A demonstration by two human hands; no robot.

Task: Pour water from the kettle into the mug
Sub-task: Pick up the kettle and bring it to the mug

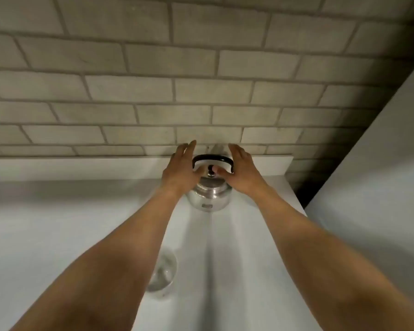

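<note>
Pouring is not starting yet, I am guessing, because my hands are only reaching. From my head camera, the kettle (209,193) is sitting on the white counter (58,223) at 12 o'clock, close to the wall. My left hand (181,172) is hovering at the kettle's 9 o'clock side and my right hand (240,172) at its 3 o'clock side. Both are spread wide and holding nothing; my thumbs are almost touching the lid knob (210,172). The kettle is round, shiny, smooth metal, with a curved black handle (212,159) arching over the top. The mug (163,274) is waiting at 6 o'clock, partly under my left arm. It is looking clear like glass, but blurry. The brick wall (153,91) is looking pale and rough. Lifting, tipping and filling are all still waiting.
</note>
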